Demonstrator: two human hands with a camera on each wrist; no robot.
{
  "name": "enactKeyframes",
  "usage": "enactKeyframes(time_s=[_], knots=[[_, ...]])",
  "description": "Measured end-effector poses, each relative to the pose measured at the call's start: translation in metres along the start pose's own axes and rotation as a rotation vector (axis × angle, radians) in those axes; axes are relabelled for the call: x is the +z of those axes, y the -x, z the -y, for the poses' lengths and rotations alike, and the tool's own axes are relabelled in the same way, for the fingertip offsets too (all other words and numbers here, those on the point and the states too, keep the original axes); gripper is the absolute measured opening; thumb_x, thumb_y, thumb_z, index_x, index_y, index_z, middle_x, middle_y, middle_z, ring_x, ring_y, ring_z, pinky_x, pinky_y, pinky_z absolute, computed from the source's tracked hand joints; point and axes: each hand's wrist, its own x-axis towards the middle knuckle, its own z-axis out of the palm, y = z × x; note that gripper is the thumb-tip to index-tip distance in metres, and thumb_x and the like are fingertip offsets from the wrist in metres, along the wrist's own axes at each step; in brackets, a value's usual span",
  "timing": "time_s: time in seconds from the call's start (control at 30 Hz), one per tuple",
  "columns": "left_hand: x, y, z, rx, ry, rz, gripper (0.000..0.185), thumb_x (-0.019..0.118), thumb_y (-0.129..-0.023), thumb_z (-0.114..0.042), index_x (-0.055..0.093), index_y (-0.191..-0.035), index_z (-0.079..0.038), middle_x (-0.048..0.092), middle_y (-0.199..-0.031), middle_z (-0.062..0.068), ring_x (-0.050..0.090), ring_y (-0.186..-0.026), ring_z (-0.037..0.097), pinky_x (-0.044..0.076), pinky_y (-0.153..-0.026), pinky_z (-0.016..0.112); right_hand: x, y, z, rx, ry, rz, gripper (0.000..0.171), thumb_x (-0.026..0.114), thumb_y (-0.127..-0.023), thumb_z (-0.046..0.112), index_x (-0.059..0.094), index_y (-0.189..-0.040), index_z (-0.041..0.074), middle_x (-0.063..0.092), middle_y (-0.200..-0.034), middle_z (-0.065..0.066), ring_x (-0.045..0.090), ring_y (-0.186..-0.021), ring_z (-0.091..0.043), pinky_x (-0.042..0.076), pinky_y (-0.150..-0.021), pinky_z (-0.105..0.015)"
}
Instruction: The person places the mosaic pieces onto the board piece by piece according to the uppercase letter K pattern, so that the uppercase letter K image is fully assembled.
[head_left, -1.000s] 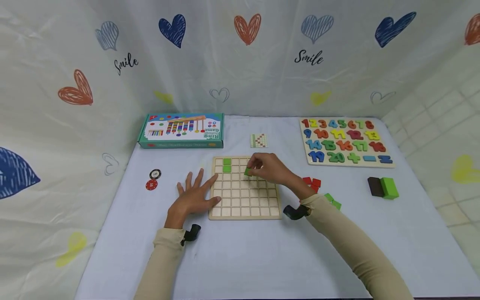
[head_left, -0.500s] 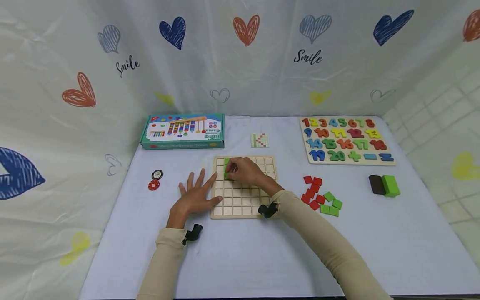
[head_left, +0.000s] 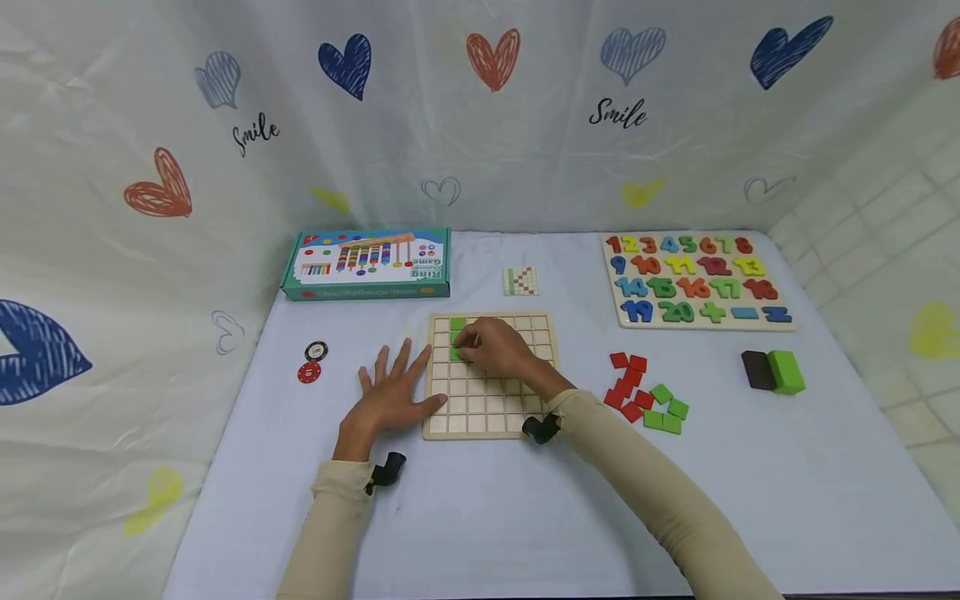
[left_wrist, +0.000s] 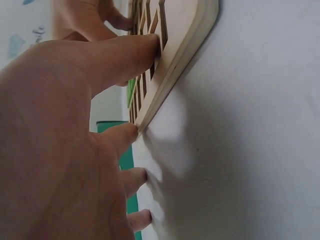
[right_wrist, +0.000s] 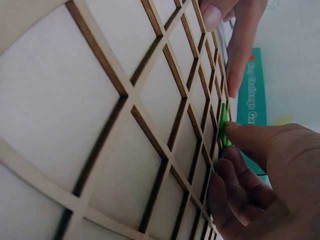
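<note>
A wooden grid board (head_left: 476, 407) lies flat on the white-covered table. My left hand (head_left: 384, 404) is spread at its left side, thumb on the board's rim and index fingertip at its edge; the other fingertips rest on the cloth. Over the upper left cells, my right hand (head_left: 495, 346) pinches a small green square tile (right_wrist: 223, 125), which appears tilted at its cell in the right wrist view. Green tiles (head_left: 457, 323) fill cells just above it in the same column, partly covered by my fingers.
Loose red tiles (head_left: 632, 379) and green tiles (head_left: 662, 421) lie right of the board. Beyond them stand a dark block (head_left: 757, 370) and a green block (head_left: 787, 372). Behind are a game box (head_left: 367, 265), a pattern card (head_left: 521, 281) and a number puzzle (head_left: 697, 289). Two chips (head_left: 309, 372) lie left.
My right hand has carried the green tile leftward across the board to the column with the other green tiles, then stayed there. The left hand keeps its place.
</note>
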Motion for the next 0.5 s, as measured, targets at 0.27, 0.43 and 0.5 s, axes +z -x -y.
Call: enactKeyframes(time_s=[0.27,0.43,0.5], knots=[[-0.003,0.0,-0.002,-0.01,-0.012,0.0,0.093,0.064,-0.098,-0.057,0.018,-0.172,-0.023,0.0,-0.179,0.015,-0.011,-0.161,0.051,-0.006,-0.117,0.082,-0.01,0.016,0.001,-0.016,-0.054,-0.071,0.018,0.075,-0.099,0.012,0.077,-0.116,0.006,0.079,-0.107,-0.005,0.073,-0.095,-0.019,0.06,-0.084,-0.035],[-0.003,0.001,-0.002,-0.018,-0.026,0.005,0.094,0.063,-0.098,-0.058,0.018,-0.172,-0.023,0.0,-0.179,0.015,-0.011,-0.161,0.05,-0.006,-0.118,0.082,-0.025,0.037,-0.002,-0.014,-0.047,-0.087,0.016,0.071,-0.101,0.01,0.077,-0.115,0.005,0.077,-0.102,-0.006,0.071,-0.09,-0.019,0.059,-0.081,-0.036],[-0.002,0.002,-0.002,-0.017,-0.035,0.004,0.094,0.063,-0.098,-0.059,0.017,-0.172,-0.024,-0.001,-0.179,0.014,-0.011,-0.161,0.05,-0.005,-0.118,0.082,-0.035,0.047,-0.005,0.011,-0.036,-0.089,0.016,0.071,-0.101,0.011,0.077,-0.115,0.005,0.077,-0.1,-0.005,0.07,-0.089,-0.018,0.058,-0.08,-0.036]])
